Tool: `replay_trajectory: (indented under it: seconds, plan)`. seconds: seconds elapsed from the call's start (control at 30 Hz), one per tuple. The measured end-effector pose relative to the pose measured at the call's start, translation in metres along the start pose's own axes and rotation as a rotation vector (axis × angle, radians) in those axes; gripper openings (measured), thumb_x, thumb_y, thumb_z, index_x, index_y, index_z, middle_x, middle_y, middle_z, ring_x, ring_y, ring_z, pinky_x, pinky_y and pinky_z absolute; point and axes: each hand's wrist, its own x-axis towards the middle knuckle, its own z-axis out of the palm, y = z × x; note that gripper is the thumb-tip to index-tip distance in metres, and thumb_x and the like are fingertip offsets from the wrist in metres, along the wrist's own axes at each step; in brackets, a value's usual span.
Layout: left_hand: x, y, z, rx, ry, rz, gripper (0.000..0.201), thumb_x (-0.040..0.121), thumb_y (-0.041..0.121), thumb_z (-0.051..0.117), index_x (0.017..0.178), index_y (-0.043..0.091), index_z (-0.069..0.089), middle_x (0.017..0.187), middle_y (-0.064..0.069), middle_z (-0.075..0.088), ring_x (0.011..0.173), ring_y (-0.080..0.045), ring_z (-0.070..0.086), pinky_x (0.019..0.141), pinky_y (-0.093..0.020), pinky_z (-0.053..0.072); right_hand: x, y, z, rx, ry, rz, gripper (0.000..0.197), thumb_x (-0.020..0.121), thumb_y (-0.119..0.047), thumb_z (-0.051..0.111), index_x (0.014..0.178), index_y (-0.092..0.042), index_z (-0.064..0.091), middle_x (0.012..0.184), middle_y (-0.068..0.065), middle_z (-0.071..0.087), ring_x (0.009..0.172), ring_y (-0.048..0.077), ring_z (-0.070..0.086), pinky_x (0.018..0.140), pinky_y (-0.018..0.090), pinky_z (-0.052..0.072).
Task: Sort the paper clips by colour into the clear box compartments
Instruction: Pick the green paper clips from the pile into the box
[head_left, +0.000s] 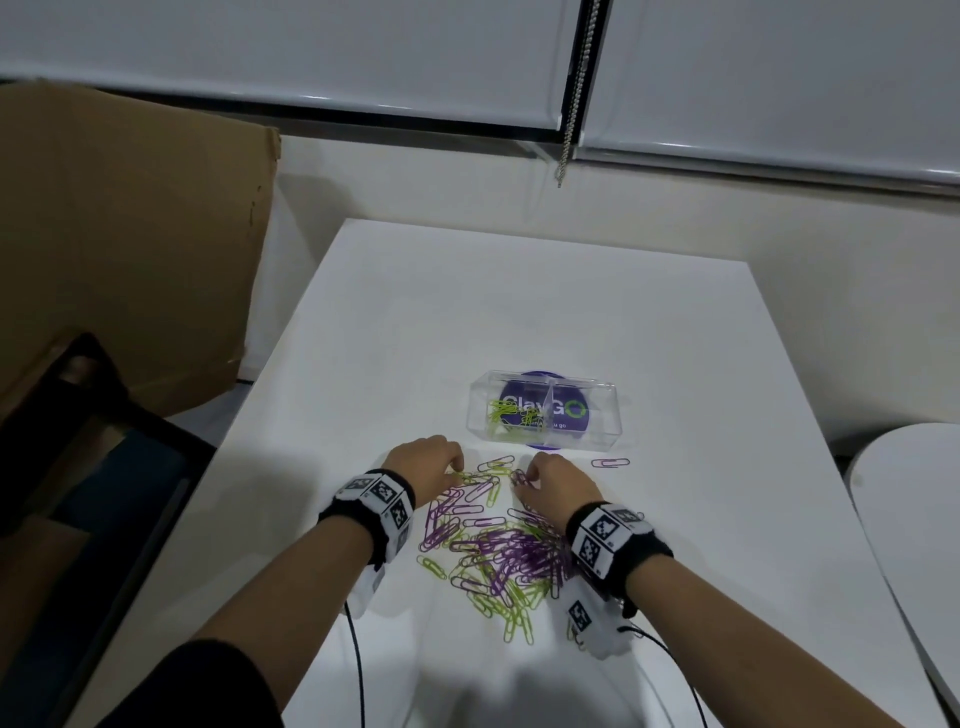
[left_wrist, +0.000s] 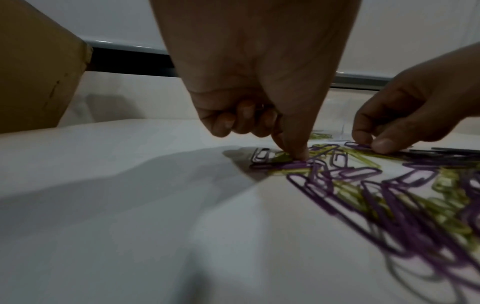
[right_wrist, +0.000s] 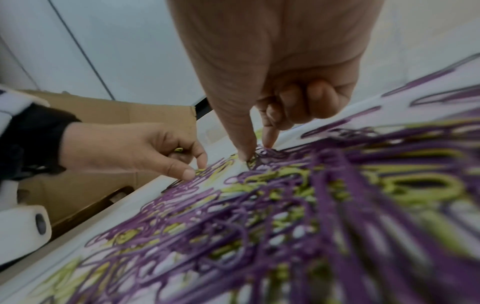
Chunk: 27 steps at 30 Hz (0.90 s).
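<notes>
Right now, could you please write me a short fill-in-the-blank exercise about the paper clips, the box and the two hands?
1. The clips already in the clear box are ____ in colour.
2. They lie in the box's ____ compartment, seen from the head view.
3. The loose pile mixes green clips with ____ ones.
4. The right hand pinches a ____ clip.

Missing words: green; left; purple; purple

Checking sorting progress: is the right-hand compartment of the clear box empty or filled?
Empty, as far as the head view shows: the clear box holds green clips only left of its divider; no clips show on the right.
</notes>
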Motion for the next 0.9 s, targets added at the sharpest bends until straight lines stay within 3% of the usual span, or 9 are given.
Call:
replay_trajectory:
  seconds: [0.23,0.4,0.53,0.7,0.83,0.9]
  plan:
    - [0.003,0.0,-0.004,-0.059,-0.089,-0.053,0.033,0.092,0.035,0.053,0.115,0.011,0.057,0.123,-0.007,0.055,0.111,-0.024,0.055,0.091,-0.033,0.043,-0.007,0.03,-0.009,0.011,-0.027,0.05,0.022,0.087,-0.031,0.06,0.096,-0.013,0.053,0.113,0.01,0.063,0.104,0.026,0.058,0.085,0.031,0.044]
    - [0.004,0.003,-0.007,-0.054,-0.118,-0.056,0.032,0.093,0.034,0.053,0.112,0.009,0.058,0.121,-0.008,0.057,0.109,-0.026,0.057,0.089,-0.034,0.044,-0.001,0.01,-0.015,-0.047,0.043,-0.09,0.025,0.093,-0.026,0.051,0.114,-0.014,0.054,0.119,0.009,0.06,0.106,0.026,0.058,0.087,0.032,0.045]
    - [0.003,0.005,-0.005,-0.031,-0.105,-0.047,0.029,0.093,0.033,0.053,0.107,0.008,0.059,0.117,-0.009,0.059,0.106,-0.026,0.058,0.087,-0.033,0.045,0.013,-0.009,-0.005,-0.15,-0.009,-0.197,0.03,0.093,-0.026,0.051,0.122,-0.016,0.051,0.129,0.008,0.055,0.112,0.027,0.057,0.091,0.037,0.046]
    - [0.004,-0.001,-0.003,-0.075,-0.109,-0.019,0.021,0.093,0.031,0.053,0.095,0.01,0.054,0.101,-0.009,0.054,0.088,-0.021,0.051,0.075,-0.03,0.038,0.022,-0.014,0.003,-0.173,-0.018,-0.179,0.025,0.095,-0.025,0.048,0.112,-0.007,0.053,0.119,0.013,0.057,0.103,0.032,0.058,0.085,0.038,0.046]
    - [0.002,-0.009,-0.002,-0.241,-0.026,-0.027,0.025,0.091,0.027,0.057,0.104,0.005,0.057,0.104,-0.008,0.062,0.088,-0.02,0.054,0.075,-0.028,0.039,0.023,-0.009,0.004,-0.191,-0.045,-0.172,0.026,0.097,-0.023,0.041,0.112,-0.002,0.05,0.12,0.016,0.053,0.102,0.034,0.057,0.086,0.039,0.045]
    - [0.002,-0.013,-0.001,-0.336,0.008,-0.038,0.024,0.09,0.024,0.059,0.107,0.008,0.058,0.112,-0.01,0.064,0.097,-0.023,0.059,0.081,-0.029,0.044,0.023,-0.006,0.004,-0.17,-0.049,-0.188,0.025,0.098,-0.021,0.04,0.11,-0.001,0.051,0.119,0.016,0.05,0.096,0.034,0.058,0.082,0.039,0.045]
